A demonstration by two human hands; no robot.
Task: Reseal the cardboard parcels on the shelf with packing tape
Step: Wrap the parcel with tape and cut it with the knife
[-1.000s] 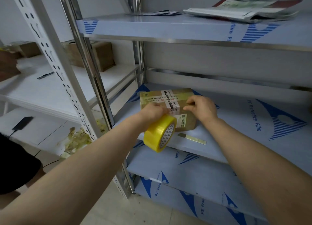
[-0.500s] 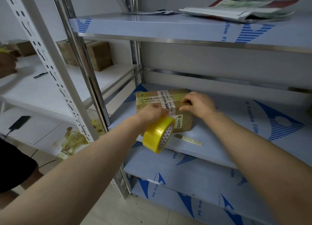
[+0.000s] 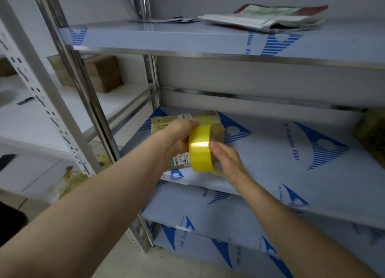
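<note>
Two bare hands meet at the front left of the middle shelf. The left hand [image 3: 177, 142] grips a roll of yellow packing tape [image 3: 200, 150], its fingers curled over the top of the roll, whose broad band faces the camera. The right hand [image 3: 228, 163] is open, its fingers straight and together, their tips at the roll's right edge; whether they actually touch it cannot be told. Directly behind both hands is the cardboard parcel [image 3: 208, 116], closed, glossy with tape and bearing printed labels on its top and near face, so nothing of its contents shows. It is on the shelf [image 3: 270, 165] close to the front edge, and much of it is hidden by the hands and roll. The metal shelf surface is covered in pale film printed with blue triangles and lettering. On the shelf above [image 3: 166, 38] lies a flat stack of printed papers [image 3: 264, 20]. Beyond the steel uprights, a neighbouring white shelf holds a brown cardboard box [image 3: 102, 73], also closed. Crumpled yellowish tape scraps [image 3: 70, 179] lie lower left, above a pale tiled floor [image 3: 125, 261], and the wall behind is white.
</note>
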